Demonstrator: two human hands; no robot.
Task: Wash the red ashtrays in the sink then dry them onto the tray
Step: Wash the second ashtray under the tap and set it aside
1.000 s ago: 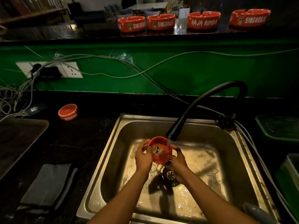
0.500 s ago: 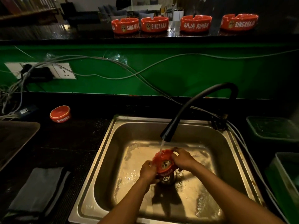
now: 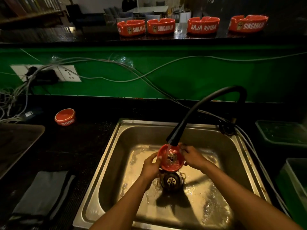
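Note:
Over the steel sink [image 3: 116, 146] I hold a red round ashtray [image 3: 171, 159], its bowl facing up under the running water of the black faucet [image 3: 199, 105]. My left hand [image 3: 150, 165] grips its left rim and my right hand [image 3: 192, 156] grips its right rim. Another red ashtray [image 3: 65, 117] sits upside down on the dark counter to the left. Several red ashtrays [image 3: 161, 26] stand in a row on the upper ledge. A dark tray [image 3: 15, 143] lies at the far left.
A folded grey cloth [image 3: 41, 195] lies on the counter left of the sink. Cables [image 3: 116, 63] hang along the green wall from a socket plate [image 3: 66, 73]. Green bins [image 3: 282, 133] stand to the right. The drain [image 3: 172, 180] is below the ashtray.
The ashtray has turned in my hands from tilted on its side to bowl-up under the stream, and both hands have raised it closer to the faucet head.

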